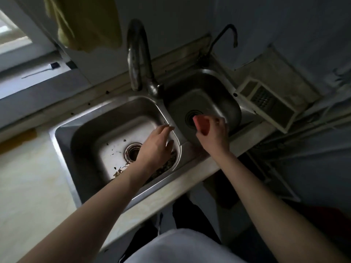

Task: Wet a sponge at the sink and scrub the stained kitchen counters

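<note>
Over right basin (224,105), I see right grip (213,130) pinching red sponge (201,125); left grip (157,143) relaxed, wide, above left basin (79,133). Risk: no water visible at tap (136,54); dry sponge scrubs counter (28,177) poorly.

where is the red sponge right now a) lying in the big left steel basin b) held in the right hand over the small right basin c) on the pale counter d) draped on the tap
b: the right hand grips the red sponge above the small right steel basin.
</note>
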`<state>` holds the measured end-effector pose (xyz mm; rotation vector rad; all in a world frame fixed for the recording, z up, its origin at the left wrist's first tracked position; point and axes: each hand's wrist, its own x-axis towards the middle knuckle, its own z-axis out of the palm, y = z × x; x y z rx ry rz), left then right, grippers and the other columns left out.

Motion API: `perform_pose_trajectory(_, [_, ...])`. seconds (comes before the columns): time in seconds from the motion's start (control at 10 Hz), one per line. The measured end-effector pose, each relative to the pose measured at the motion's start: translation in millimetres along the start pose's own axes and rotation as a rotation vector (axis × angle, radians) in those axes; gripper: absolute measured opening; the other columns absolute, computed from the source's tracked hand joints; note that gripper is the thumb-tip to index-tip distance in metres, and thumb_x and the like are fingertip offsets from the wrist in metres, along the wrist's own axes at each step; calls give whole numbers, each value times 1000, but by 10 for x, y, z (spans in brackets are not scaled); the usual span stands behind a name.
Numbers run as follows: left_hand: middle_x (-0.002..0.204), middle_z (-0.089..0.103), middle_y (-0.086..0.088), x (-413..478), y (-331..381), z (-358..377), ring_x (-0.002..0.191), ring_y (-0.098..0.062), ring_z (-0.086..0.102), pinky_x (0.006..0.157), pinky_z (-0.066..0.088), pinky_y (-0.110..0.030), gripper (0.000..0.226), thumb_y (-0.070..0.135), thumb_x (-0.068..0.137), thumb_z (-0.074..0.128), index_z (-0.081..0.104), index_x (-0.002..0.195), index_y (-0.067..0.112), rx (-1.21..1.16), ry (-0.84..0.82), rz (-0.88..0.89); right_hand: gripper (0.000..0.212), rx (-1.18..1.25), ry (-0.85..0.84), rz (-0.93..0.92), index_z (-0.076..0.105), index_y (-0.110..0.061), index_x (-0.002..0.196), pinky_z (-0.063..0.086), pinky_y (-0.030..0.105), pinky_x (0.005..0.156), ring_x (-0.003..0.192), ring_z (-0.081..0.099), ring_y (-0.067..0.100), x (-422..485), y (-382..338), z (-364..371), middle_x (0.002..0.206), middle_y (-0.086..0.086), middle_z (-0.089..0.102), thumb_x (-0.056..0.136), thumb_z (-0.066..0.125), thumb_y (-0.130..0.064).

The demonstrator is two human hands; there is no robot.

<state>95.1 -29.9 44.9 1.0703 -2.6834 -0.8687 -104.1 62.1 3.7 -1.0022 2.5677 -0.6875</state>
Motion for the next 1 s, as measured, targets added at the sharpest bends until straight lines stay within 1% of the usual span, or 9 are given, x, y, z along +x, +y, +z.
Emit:
perform_pose_trajectory(0.1, [141,50,-8,138,92,99,128,-26,49,105,42,-35,48,15,91,57,49,139,12,10,-21,-35,58,-38,-69,-21,59,-19,129,45,50,101,117,51,43,295,133,165,132,17,53,78,77,-37])
perform_pose_trajectory(0.2, [140,51,-7,214,114,176,127,-26,50,103,42,-35,48,16,92,58,50,139,12,31,-30,-72,56,-114,-213,5,55,-21,131,43,46,102,121,48,42,580,206,314,137,16,49,82,74,-41])
perform_pose_trajectory(0.3, [139,52,-8,226,77,209,125,-27,53,101,44,-35,47,17,92,60,51,138,12,43,-36,-108,55,-142,-306,3,55,-22,130,43,48,104,122,46,42,787,256,472,139,15,45,82,75,-38])
perform_pose_trajectory(0.4, [139,52,-7,207,38,178,113,-29,59,99,43,-33,45,17,93,61,52,136,13,58,-19,-157,53,-154,-368,-25,58,-18,127,45,46,101,123,47,42,904,293,664,136,16,47,80,76,-37])
perform_pose_trajectory(0.5, [141,51,-5,174,-2,124,115,-28,58,99,44,-35,44,17,93,60,52,137,15,33,9,-221,54,-218,-417,-32,58,-19,126,44,48,101,128,45,41,969,300,832,137,16,48,80,75,-40])
perform_pose_trajectory(0.6, [143,49,-1,180,-45,71,113,-26,59,95,49,-37,45,20,94,58,50,138,18,30,35,-267,55,-282,-499,-14,54,-19,132,38,50,108,138,36,40,1000,283,1006,146,15,40,85,74,-37])
perform_pose_trajectory(0.7, [143,48,0,206,-78,49,121,-24,55,98,48,-36,46,21,94,58,50,139,20,56,84,-294,59,-330,-552,-26,49,-17,139,34,49,112,141,32,43,1031,320,1171,153,20,32,88,74,-30])
perform_pose_trajectory(0.9, [143,48,1,75,-76,76,117,-23,58,96,50,-38,43,22,96,56,50,138,20,47,82,-306,60,-371,-624,28,45,-17,146,30,49,116,145,29,43,1061,333,1243,157,20,27,92,70,-20])
perform_pose_trajectory(1.0, [143,48,1,16,-68,111,122,-23,55,96,49,-37,43,22,95,56,50,138,20,36,89,-329,55,-386,-593,27,48,-18,142,33,50,114,142,33,42,1051,337,1218,153,19,33,91,70,-24])
